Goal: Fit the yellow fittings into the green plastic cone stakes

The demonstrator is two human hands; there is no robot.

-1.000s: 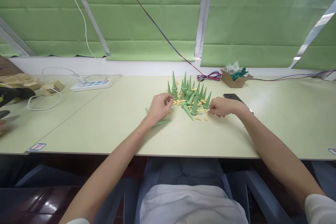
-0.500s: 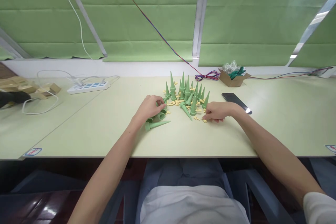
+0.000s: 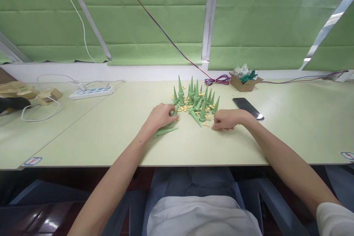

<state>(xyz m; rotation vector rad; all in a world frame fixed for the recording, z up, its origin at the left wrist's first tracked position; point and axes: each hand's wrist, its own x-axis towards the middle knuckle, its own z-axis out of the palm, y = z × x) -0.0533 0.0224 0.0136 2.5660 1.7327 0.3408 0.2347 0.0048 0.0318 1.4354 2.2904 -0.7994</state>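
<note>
Near the middle of the frame, many green cones [image 3: 181,97] stood upright in a crowded cluster on the pale table [image 3: 201,149], several of them with another cone's base showing partway up, as if stacked. The sorting of these parts looked only partial: at the cluster's front edge one cone [image 3: 195,117] lay tipped with its point toward the bottom of the frame, and left of centre another cone [image 3: 167,131] lay on its side below the left hand [image 3: 162,116]. Small yellow pieces [image 3: 184,108] remained loose among and in front of the bases, and none could be clearly seen fitted into a cone. The left hand was curled, thumb and fingers a little apart around the near side of a green part left of the cluster; whether it had a firm hold could not be made out. Right of the cluster, the right hand [image 3: 228,119] had its fingertips drawn together low at the table, just beside a loose yellow piece [image 3: 206,125]; anything pinched there was hidden. A dark phone [image 3: 249,109] lay farther right, below a small cardboard box [image 3: 243,86].
</note>
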